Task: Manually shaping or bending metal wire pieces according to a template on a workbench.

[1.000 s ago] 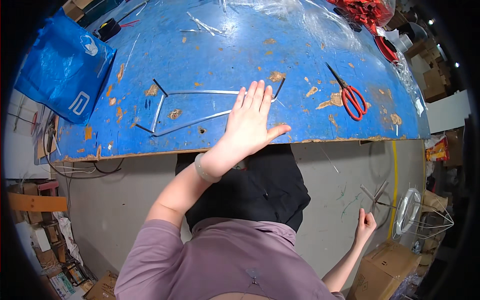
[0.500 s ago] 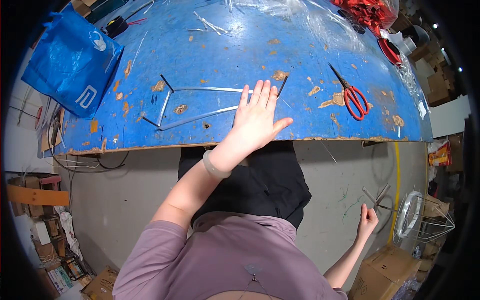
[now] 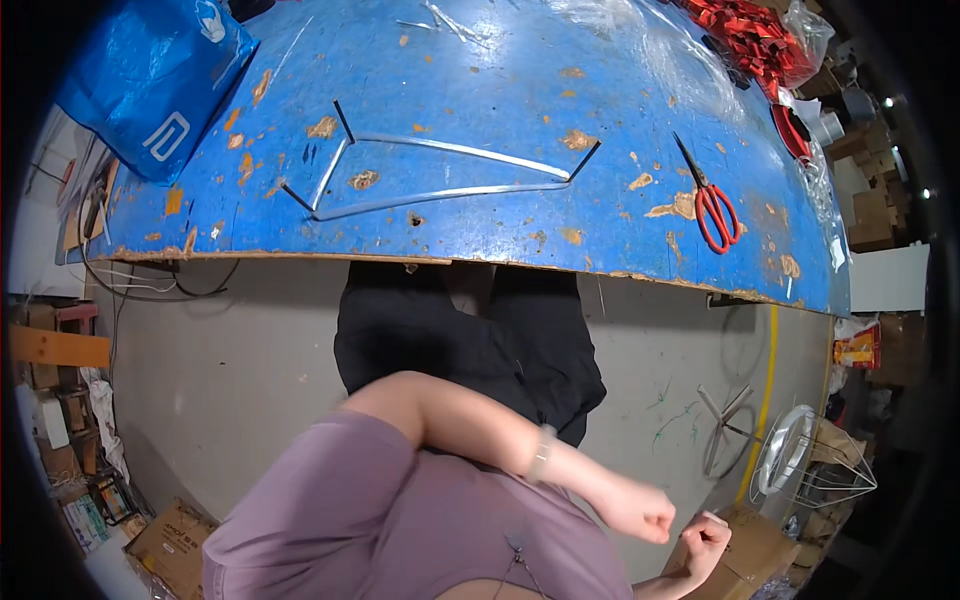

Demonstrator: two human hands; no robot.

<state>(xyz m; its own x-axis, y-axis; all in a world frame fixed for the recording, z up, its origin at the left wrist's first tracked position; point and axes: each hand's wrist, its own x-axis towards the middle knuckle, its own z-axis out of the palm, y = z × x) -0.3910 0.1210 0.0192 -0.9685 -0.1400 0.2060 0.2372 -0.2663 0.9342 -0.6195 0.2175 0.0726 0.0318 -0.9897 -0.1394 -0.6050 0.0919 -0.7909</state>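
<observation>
Both my hands are off the table, close together at the lower right beside my body. My left hand [image 3: 640, 512] reaches across my front, its fingers curled in and slightly blurred. Just right of it is my right hand [image 3: 704, 545], with bent fingers pressed together. Whatever either hand may hold is hidden or too small to name. On the blue table lies a narrow three-sided frame of silvery strips [image 3: 440, 199], with a short black rod sticking out at each corner. Neither hand touches it. To its right lie red-handled scissors [image 3: 704, 188], points away from me.
A blue bag [image 3: 150, 90] stands at the table's left. Clear plastic wrap [image 3: 640, 50] and red shiny ribbon [image 3: 745, 40] lie at the far right. Below the right side are a wire frame [image 3: 815, 470] and a cardboard box [image 3: 760, 540]. The worn table edge [image 3: 450, 262] crosses before me.
My left hand has left the frame on the table, swung down to the right and closed, coming near my right hand. The view has shifted; the frame lies on the table as before.
</observation>
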